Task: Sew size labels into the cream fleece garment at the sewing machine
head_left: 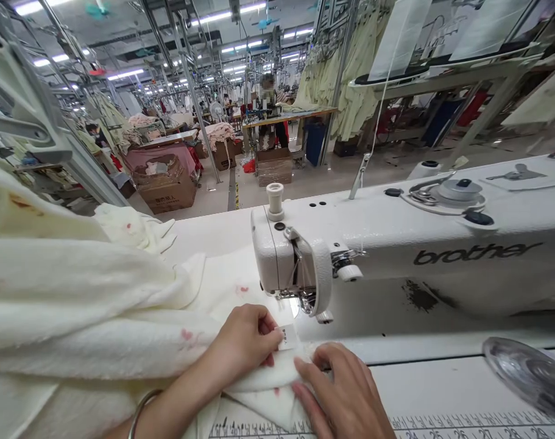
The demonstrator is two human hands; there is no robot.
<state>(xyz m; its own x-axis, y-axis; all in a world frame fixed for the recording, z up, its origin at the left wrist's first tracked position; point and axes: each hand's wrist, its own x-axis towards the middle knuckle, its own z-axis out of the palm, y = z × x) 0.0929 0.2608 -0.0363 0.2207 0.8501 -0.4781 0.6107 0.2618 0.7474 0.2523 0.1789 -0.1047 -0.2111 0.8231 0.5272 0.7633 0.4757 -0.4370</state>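
Note:
My left hand [252,335] is closed, thumb and fingers pinching a small white label [287,337] with dark print. The label lies against the edge of cream fleece fabric [144,341] with small reddish marks. My right hand [343,387] is bent over the folded fabric edge just right of the label, fingers closed on the cloth. Both hands are in front of the needle area of a white sewing machine [295,262]. The presser foot [307,302] is partly hidden by the machine head and its guard.
Bunched fabric is heaped at the left of the table. A printed ruler strip [435,427] runs along the front edge, and a clear round dish [528,372] sits at right. Thread cones [396,42] stand behind. Cardboard boxes [167,189] and a co-worker [268,100] are farther back.

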